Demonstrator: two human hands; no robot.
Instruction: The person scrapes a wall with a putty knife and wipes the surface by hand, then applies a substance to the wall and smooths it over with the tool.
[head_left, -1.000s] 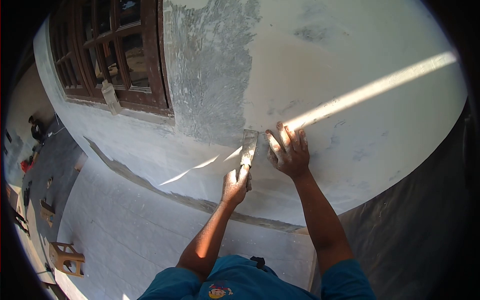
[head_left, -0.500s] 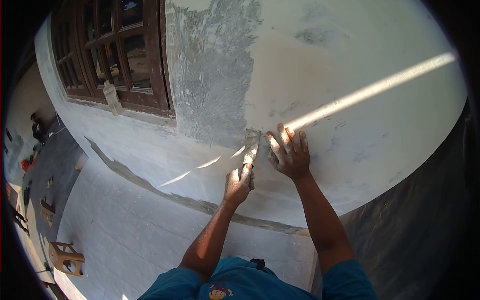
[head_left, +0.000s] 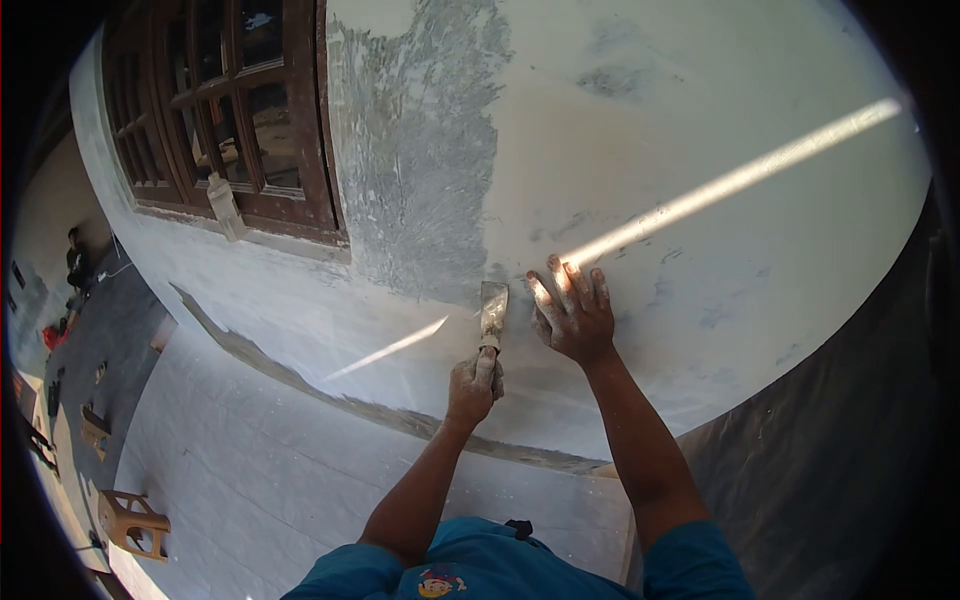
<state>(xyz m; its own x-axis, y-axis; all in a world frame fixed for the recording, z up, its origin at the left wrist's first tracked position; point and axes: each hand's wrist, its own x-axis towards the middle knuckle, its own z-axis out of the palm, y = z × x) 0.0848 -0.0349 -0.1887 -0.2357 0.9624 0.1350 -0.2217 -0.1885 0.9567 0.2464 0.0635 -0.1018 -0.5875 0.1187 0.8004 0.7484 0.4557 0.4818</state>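
Note:
My left hand (head_left: 475,388) is closed round the handle of a putty knife (head_left: 493,308), whose wide blade points up the wall. Whitish dust or filler coats the fingers and the tool. Just to the right, my right hand (head_left: 573,312) lies with spread fingers on the pale, smooth part of the wall (head_left: 700,360). Above the blade, a rough grey patch (head_left: 420,170) runs up beside the window. A bright strip of sunlight crosses the wall and reaches my right fingertips.
On the sill of a brown-framed window (head_left: 240,110) stands a clear plastic bottle (head_left: 225,208). A grey sheet (head_left: 260,450) covers the floor along the wall. At the lower left is a brown plastic stool (head_left: 135,525); a person (head_left: 75,258) is farther off.
My left hand and the putty knife have moved slightly down the wall, the blade dropping below its earlier spot. My right hand stays spread on the wall in nearly the same place.

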